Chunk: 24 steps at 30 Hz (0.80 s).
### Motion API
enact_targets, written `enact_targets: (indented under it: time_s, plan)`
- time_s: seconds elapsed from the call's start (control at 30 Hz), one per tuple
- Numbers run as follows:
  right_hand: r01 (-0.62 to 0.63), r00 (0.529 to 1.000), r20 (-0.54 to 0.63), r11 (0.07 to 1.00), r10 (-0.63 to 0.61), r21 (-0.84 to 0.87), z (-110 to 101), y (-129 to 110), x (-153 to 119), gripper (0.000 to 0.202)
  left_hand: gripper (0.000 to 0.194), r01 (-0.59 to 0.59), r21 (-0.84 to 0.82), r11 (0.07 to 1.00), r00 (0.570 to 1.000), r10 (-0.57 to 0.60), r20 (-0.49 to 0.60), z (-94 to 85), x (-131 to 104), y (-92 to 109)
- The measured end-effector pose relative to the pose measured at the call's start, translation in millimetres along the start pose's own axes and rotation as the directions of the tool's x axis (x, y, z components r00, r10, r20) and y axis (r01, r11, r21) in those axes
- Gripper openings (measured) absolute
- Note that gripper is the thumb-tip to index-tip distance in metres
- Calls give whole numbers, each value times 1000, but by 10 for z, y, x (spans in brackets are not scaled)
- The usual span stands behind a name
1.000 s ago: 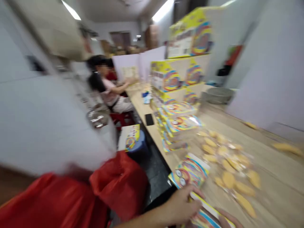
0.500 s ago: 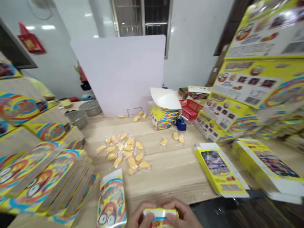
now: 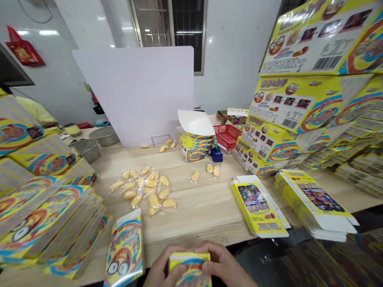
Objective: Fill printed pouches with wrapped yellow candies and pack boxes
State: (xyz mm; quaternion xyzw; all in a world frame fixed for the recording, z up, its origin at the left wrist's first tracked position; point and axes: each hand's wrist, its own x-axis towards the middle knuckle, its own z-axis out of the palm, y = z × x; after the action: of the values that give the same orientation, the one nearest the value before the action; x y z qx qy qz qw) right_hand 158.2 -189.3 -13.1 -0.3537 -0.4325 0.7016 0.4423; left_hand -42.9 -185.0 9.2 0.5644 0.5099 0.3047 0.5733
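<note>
At the front edge of the table, a yellow printed cardboard box (image 3: pixel 191 271) is held between both hands. My left hand (image 3: pixel 166 268) grips its left side, thumb on the printed face. My right hand (image 3: pixel 221 263) closes on the right side, its thumb also on the face. The box's lower part runs out of view. Left of my hands lies another printed box (image 3: pixel 125 249) with an open white flap. Beyond them a loose heap of yellow pieces in clear wrappers (image 3: pixel 149 185) is spread on the wooden table (image 3: pixel 191 215).
Stacked cartons rise on the right (image 3: pixel 287 99) and left (image 3: pixel 38 159). Flat boxes (image 3: pixel 260 207) lie at right. Farther back are a red basket (image 3: pixel 229 135), a blue tape dispenser (image 3: pixel 216 153), grey baskets (image 3: pixel 104 136) and a white board (image 3: pixel 143 91). A person's yellow sleeve (image 3: pixel 36 109) shows far left.
The view has swung right, shifting the table things leftward. More of the held box's printed face now shows, its top panel tipped toward me. Both hands keep their hold on it.
</note>
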Motion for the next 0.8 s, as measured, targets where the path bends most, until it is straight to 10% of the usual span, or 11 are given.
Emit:
enact_targets:
  time_s: [0.13, 0.33, 0.57, 0.7, 0.8]
  plan:
    - [1, 996, -86, 1000, -3, -17, 34, 119, -21, 28, 41, -10, -7, 1000, 987, 8, -159, 92, -146, 107]
    - [-17, 1000, -14, 1000, 17, 16, 73, 216, 51, 20, 25, -152, 105, 983, 978, 165, -125, 50, -250, 149]
    - [33, 999, 48, 985, -25, -169, 190, 10, 191, 18, 27, -3, -8, 1000, 970, 1, -241, 1, -336, 15]
    - [34, 958, -259, 945, -124, -325, -358, -480, 710, 28, 38, 62, -204, 977, 923, -133, -360, -22, -216, 1]
    - [42, 759, -598, 937, -256, -348, -1125, -920, 1295, 30, 44, 74, -281, 957, 871, -200, -449, -80, -20, -16]
